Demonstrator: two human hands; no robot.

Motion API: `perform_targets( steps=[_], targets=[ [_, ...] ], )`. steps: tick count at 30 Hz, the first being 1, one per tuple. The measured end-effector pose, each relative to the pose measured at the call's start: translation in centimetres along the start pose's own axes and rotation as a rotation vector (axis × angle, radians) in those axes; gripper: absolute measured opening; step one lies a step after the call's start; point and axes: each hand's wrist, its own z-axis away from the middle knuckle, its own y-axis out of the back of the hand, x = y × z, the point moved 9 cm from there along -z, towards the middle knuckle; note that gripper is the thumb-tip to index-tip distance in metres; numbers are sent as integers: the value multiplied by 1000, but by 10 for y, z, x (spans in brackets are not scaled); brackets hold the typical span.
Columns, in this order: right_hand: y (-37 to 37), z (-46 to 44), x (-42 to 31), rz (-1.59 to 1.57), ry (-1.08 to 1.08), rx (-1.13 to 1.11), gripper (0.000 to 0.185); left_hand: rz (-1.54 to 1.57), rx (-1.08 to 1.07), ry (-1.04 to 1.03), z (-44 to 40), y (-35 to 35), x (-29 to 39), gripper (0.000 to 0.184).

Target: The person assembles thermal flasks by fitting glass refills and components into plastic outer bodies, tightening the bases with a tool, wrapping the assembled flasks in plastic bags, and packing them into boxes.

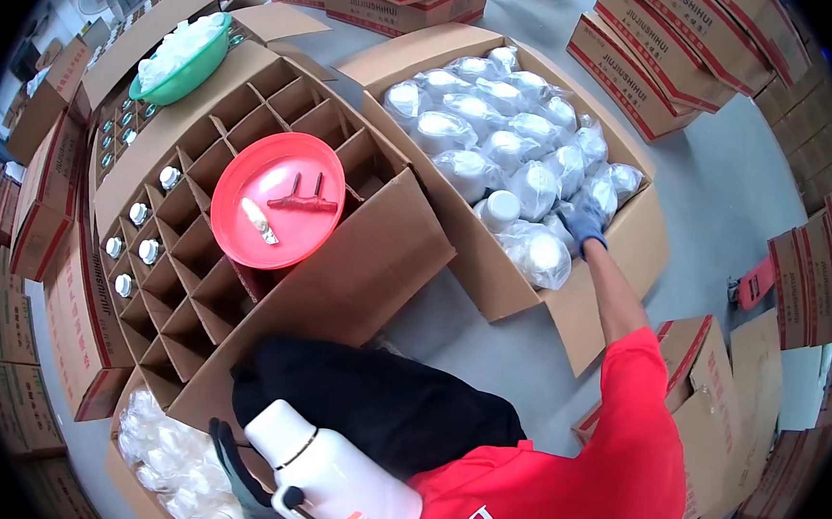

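Observation:
A white thermos flask (352, 486) with an orange label lies tilted against the red shirt. My left hand (245, 474), in a dark glove, is closed about its handle side; the flask partly hides the fingers. My right hand (583, 223), in a blue glove, reaches into an open carton (477, 288) of white rounded pieces in clear plastic bags (534, 186). Its fingers are bent onto one bagged piece, with the tips hidden among the plastic. One white round top (500, 209) beside it looks unbagged.
A divided carton (338, 273) holds several white-capped items at its left side. Across its dividers rests a red basin (277, 240) with a red-handled two-pronged tool (302, 201) and a knife-like piece (260, 220). A green basin (193, 66) stands behind; stacked cartons (642, 63) surround.

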Motion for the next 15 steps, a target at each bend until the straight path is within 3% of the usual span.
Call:
perform_targets(
  steps=[1, 2, 3, 5, 6, 7, 9, 11, 12, 13, 15],
  targets=[
    [-16, 5, 43, 162, -107, -104, 91, 99, -67, 54, 3, -9, -1, 122],
    [-42, 7, 73, 183, -134, -139, 78, 194, -128, 114, 5, -18, 1, 119],
    [-43, 14, 78, 406, -142, -283, 61, 93, -149, 52, 10, -22, 7, 115],
    [-25, 14, 80, 233, -150, -110, 47, -119, -192, -71, 21, -30, 20, 108],
    [-30, 5, 83, 92, -115, -109, 45, 22, -168, -28, 30, -38, 30, 105],
    [-38, -11, 88, -50, -82, -106, 43, -80, -171, -49, 36, -42, 35, 110],
    [-43, -36, 85, -359, 41, 36, 40, -109, -103, -153, 36, -40, 54, 90],
    [-3, -51, 40, -729, 280, 3, 34, 156, -437, -47, 51, -38, 11, 103],
    [34, -27, -2, -1132, 209, -209, 34, 59, -515, -80, 33, -20, 40, 86],
    [79, 4, -50, -1516, 60, -397, 34, 79, -559, 10, 25, -3, 13, 74],
    [130, 35, -141, -1866, 398, -749, 34, 155, -515, 141, -3, 25, -4, 60]
  ],
)
